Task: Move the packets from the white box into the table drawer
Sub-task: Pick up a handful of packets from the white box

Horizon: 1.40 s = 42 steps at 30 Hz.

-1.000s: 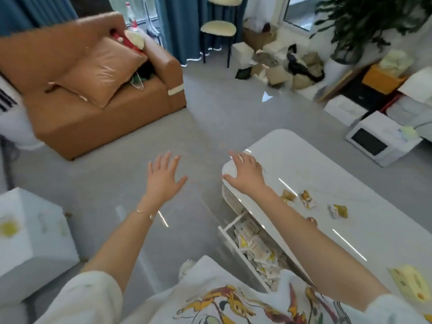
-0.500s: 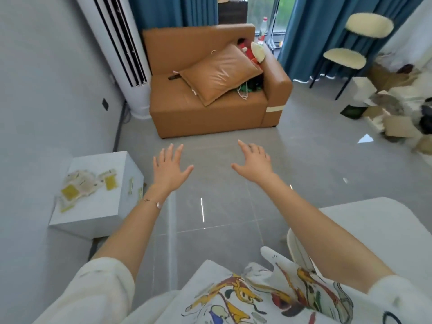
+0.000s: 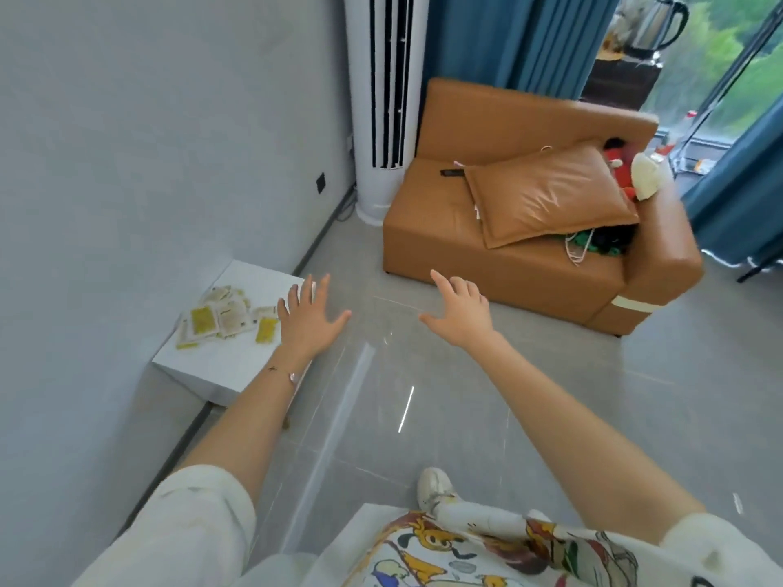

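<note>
A white box (image 3: 237, 366) stands on the floor against the grey wall at the left. Several yellow and white packets (image 3: 222, 317) lie in a loose heap on its top. My left hand (image 3: 307, 317) hovers over the box's right edge, fingers spread, holding nothing, just right of the packets. My right hand (image 3: 459, 311) is stretched out over the floor, fingers relaxed and empty, well right of the box. The table and its drawer are out of view.
A brown sofa (image 3: 529, 247) with a cushion and toys stands ahead to the right. A tall white air conditioner (image 3: 385, 103) stands in the corner, blue curtains (image 3: 508, 40) behind. Grey tiled floor (image 3: 423, 396) lies between me and the sofa.
The view has swung left from the table and open drawer toward the white box. The box is now nearer, and my left hand has come over its right edge. Both hands stay empty.
</note>
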Each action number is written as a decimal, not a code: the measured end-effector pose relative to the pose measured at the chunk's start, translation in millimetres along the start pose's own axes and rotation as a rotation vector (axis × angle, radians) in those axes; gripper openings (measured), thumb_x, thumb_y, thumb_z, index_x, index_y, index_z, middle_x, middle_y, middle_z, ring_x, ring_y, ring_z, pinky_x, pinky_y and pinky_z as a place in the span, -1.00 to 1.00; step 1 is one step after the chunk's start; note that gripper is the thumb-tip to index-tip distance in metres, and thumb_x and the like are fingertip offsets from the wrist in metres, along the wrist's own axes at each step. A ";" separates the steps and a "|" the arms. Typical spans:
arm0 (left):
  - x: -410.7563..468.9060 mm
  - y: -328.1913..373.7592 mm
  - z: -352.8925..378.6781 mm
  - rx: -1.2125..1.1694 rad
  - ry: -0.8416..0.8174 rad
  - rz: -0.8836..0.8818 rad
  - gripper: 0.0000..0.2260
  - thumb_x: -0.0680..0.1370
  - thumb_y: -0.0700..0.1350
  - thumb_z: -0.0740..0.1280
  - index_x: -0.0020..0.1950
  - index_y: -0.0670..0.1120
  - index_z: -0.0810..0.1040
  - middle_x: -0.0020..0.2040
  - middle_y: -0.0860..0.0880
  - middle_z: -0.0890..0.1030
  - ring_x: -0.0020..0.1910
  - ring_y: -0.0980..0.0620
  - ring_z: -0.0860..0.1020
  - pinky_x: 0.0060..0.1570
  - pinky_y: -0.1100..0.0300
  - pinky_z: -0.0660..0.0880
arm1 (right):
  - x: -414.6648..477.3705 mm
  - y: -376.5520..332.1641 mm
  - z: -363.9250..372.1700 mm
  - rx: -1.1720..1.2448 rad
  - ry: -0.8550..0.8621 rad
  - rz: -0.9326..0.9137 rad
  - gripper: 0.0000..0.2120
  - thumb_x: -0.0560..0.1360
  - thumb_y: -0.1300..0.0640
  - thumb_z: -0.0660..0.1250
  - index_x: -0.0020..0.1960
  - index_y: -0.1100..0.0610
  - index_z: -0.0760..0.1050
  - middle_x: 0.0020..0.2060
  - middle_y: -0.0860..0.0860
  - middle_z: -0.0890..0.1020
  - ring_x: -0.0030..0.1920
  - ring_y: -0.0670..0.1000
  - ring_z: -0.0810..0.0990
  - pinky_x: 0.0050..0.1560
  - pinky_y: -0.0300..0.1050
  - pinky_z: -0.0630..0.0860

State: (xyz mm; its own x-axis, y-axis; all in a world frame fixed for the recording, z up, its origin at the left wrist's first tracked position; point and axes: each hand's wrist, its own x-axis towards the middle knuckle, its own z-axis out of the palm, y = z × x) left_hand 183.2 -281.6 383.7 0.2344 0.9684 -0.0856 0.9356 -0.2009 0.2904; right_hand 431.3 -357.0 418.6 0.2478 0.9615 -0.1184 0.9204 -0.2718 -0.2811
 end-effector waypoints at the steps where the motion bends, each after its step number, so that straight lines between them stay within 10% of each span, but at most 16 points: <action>1: 11.0 0.5 -0.2 -0.012 0.011 -0.037 -0.33 0.56 0.25 0.15 0.57 0.05 -0.02 0.58 -0.09 0.00 0.53 -0.19 -0.02 0.46 -0.21 -0.03 | 19.4 -0.5 -3.5 -0.008 -0.014 -0.033 -0.23 0.48 -0.22 0.28 0.57 -0.09 0.00 0.46 0.08 0.25 0.46 0.15 0.16 0.41 0.08 0.17; 19: 103.8 -120.9 -0.2 -0.090 0.102 -0.685 -0.28 0.56 0.28 0.14 0.58 0.04 -0.11 0.59 -0.07 -0.06 0.55 -0.16 -0.05 0.47 -0.16 -0.07 | 272.5 -164.3 38.7 -0.130 -0.316 -0.584 -0.25 0.52 -0.24 0.22 0.57 -0.08 -0.05 0.51 0.12 0.17 0.51 0.17 0.09 0.44 0.12 0.13; 42: 248.0 -328.5 100.3 -0.411 -0.076 -1.177 -0.31 0.57 0.24 0.16 0.58 0.02 -0.05 0.58 -0.06 -0.02 0.54 -0.17 -0.02 0.48 -0.11 0.02 | 461.0 -363.7 252.5 -0.205 -0.800 -0.667 -0.29 0.54 -0.20 0.22 0.57 -0.06 -0.01 0.50 0.09 0.18 0.48 0.18 0.17 0.39 0.15 0.22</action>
State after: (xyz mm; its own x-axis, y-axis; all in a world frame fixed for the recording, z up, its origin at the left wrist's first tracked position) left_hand -39.5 9.7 171.5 -0.6611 0.5148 -0.5458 0.4389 0.8554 0.2752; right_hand 134.4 175.2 225.8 -0.5286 0.5875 -0.6127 0.8486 0.3843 -0.3636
